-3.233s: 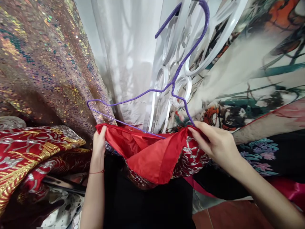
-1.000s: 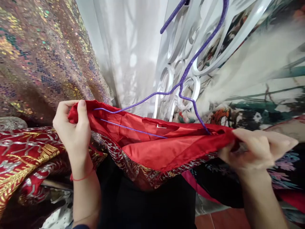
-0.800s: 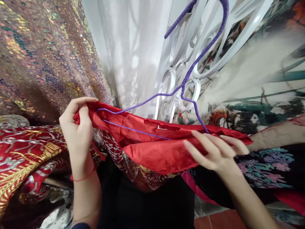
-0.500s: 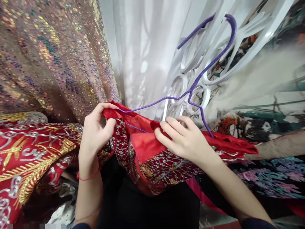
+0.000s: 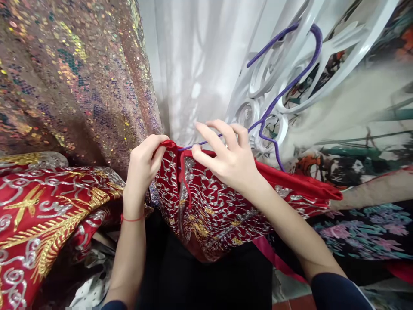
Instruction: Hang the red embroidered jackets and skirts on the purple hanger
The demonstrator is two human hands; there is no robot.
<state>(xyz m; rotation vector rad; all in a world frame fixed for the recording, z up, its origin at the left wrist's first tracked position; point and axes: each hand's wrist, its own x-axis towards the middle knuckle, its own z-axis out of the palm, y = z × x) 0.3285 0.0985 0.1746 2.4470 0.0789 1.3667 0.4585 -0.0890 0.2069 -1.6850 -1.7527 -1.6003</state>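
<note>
A red garment (image 5: 222, 211) with silver and gold embroidery hangs over a purple wire hanger (image 5: 284, 92), whose hook points up at the top right. My left hand (image 5: 143, 165) pinches the garment's upper left edge, at the hanger's left end. My right hand (image 5: 227, 155) has reached across and pinches the fabric's top edge just to the right of it, beside a slit in the cloth. The plain red lining (image 5: 303, 185) shows along the right shoulder.
A sequined brownish fabric (image 5: 74, 82) hangs at the left, a white sheer curtain (image 5: 200, 64) in the middle. A white ornamental metal grille (image 5: 267, 77) stands behind the hanger. Printed floral fabrics (image 5: 361, 129) lie at the right, another red and gold embroidered cloth (image 5: 41, 215) at lower left.
My right hand let go of the garment's right end and moved left across it to the top edge near my left hand. The folded-out red lining has been turned back, showing the embroidered side.
</note>
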